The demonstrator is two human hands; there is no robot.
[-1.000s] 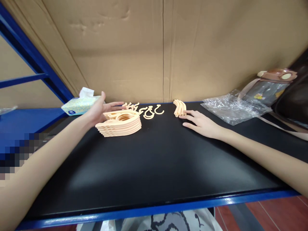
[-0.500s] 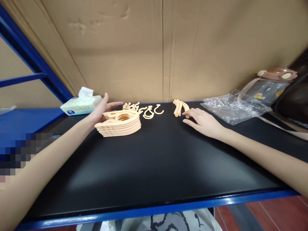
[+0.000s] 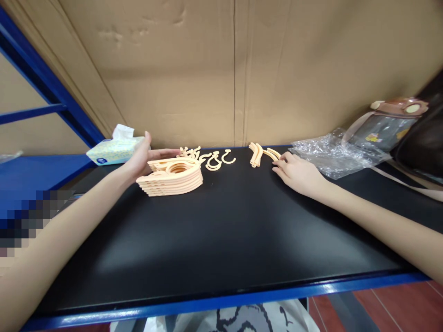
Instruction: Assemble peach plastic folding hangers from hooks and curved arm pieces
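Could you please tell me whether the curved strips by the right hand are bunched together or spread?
Spread into two groups: black tabletop shows between the left bundle and the strips at the right hand.

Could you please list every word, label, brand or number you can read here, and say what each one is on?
No text can be read with certainty.
Tissue box: blue oval logo, too small to read.
White bag below the table edge: black markings, one resembling a "2", but I cannot tell.
Bottle: no readable words.
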